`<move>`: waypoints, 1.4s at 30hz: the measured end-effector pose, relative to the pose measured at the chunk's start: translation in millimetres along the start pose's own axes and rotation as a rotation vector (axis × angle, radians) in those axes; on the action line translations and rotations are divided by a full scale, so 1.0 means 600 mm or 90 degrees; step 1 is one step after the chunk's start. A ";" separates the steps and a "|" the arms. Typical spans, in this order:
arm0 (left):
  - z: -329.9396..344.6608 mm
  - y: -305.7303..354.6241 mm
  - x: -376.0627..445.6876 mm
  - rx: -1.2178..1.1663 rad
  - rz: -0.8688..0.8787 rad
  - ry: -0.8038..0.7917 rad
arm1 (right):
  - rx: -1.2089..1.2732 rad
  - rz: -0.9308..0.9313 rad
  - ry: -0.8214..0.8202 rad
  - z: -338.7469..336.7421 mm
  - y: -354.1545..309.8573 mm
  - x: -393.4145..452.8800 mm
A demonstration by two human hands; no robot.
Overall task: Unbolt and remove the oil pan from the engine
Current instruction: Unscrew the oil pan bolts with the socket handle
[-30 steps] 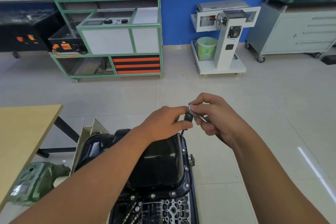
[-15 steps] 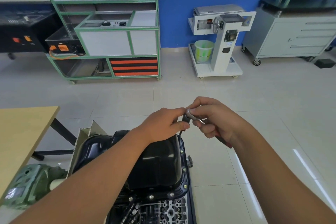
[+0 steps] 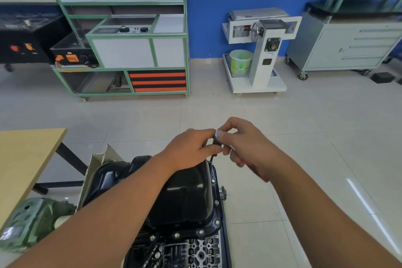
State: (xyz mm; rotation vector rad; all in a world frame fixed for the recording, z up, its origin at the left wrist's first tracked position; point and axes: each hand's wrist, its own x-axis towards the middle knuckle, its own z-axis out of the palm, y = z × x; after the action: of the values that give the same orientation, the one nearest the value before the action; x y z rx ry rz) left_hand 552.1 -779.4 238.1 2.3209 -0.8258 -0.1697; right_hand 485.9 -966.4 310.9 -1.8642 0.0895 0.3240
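Wide tiled floor (image 3: 282, 128) lies open ahead and to the right of the engine (image 3: 191, 250), with nothing standing on it until the far wall. To the left, the corner of a wooden tabletop (image 3: 26, 154) comes near the engine, and a green object (image 3: 32, 222) sits just below that edge.

The oil pan (image 3: 182, 198) is glossy black with a deep rounded bowl and a flat rim all round; it sits on top of the engine, low in the middle of the view, partly hidden by the left forearm. At least six small bolts (image 3: 216, 202) show along its right and near rims.

Both hands meet above the pan's far right corner. The left hand (image 3: 191, 150) pinches the dark upper part of a slim tool (image 3: 216, 142) between thumb and fingers. The right hand (image 3: 245, 148) curls round the same tool, its thumb over the shiny top end. The tool's thin shaft points down at the rim; whether it touches a bolt is unclear.

Along the far wall stand one green-framed rack (image 3: 130, 50), one white stand (image 3: 261, 50) holding one green bucket (image 3: 240, 61), and one grey drawer cabinet (image 3: 348, 45).
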 end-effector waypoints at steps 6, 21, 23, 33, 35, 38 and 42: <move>-0.002 -0.005 0.001 -0.086 -0.046 0.048 | -0.207 -0.011 -0.135 -0.019 0.013 -0.030; -0.004 -0.005 -0.004 -0.172 -0.042 0.045 | -0.254 -0.103 -0.001 0.001 0.035 -0.057; -0.005 -0.004 -0.002 -0.216 -0.058 0.008 | -0.216 -0.102 0.144 -0.011 0.043 -0.042; -0.002 -0.020 0.004 -0.169 -0.055 0.123 | 0.207 -0.185 0.130 0.072 0.105 -0.061; -0.003 -0.015 0.004 -0.205 -0.050 0.074 | 0.416 -0.185 0.151 0.067 0.114 -0.048; -0.003 -0.005 0.001 -0.190 -0.050 0.020 | 0.783 -0.188 0.186 0.063 0.112 -0.021; -0.002 0.002 -0.001 -0.171 -0.035 0.032 | 0.684 -0.206 0.202 0.081 0.094 0.021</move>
State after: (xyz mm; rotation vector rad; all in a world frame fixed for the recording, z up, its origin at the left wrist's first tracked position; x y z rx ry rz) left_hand 551.3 -779.1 239.8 2.0878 -0.6703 -0.2307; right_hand 476.9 -936.8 241.8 -0.8203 0.1407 -0.2323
